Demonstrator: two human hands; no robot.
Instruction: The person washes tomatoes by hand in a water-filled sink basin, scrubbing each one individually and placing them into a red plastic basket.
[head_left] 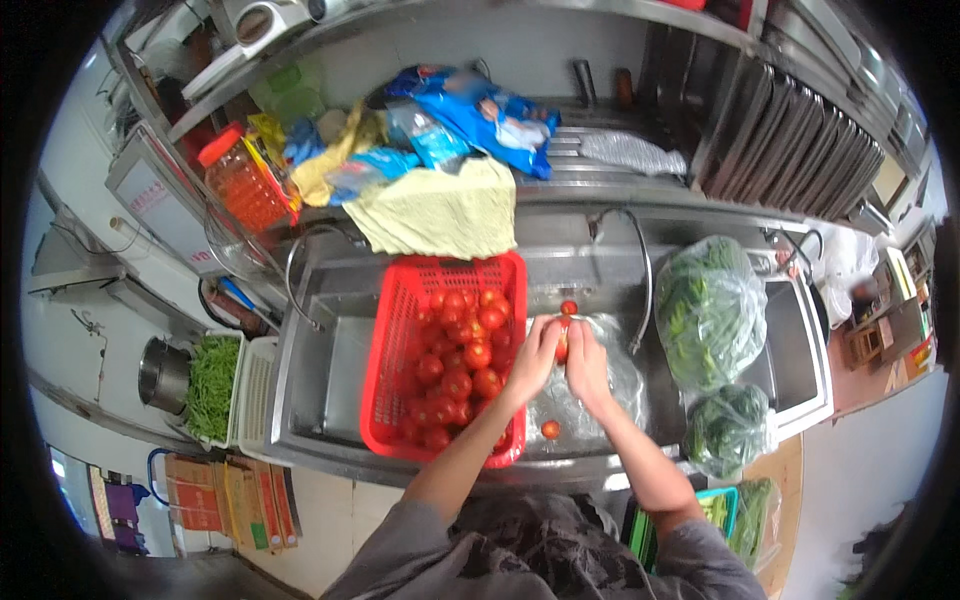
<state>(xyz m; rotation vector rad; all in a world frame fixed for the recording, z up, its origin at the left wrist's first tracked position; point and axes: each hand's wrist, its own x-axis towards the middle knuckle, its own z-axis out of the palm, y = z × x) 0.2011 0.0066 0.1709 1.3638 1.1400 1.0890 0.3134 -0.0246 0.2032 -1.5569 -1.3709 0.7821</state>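
Both my hands meet over the middle sink basin, closed around one red tomato (562,342). My left hand (535,358) grips it from the left, and my right hand (587,365) from the right; the fingers partly cover it. Just beyond my fingertips a second tomato (568,307) sits in the basin, and another tomato (551,430) lies nearer the front edge. Under my hands the basin (625,385) holds what looks like clear water or plastic. Left of my hands, a red plastic basket (378,390) rests across the sink, filled with many tomatoes (455,360).
Bagged green vegetables (708,310) lie at the right, with a smaller bag (728,430) nearer me. A curved faucet (640,270) arches behind the basin. A yellow cloth (440,212) hangs from the shelf above. Green beans (213,385) fill a crate at left.
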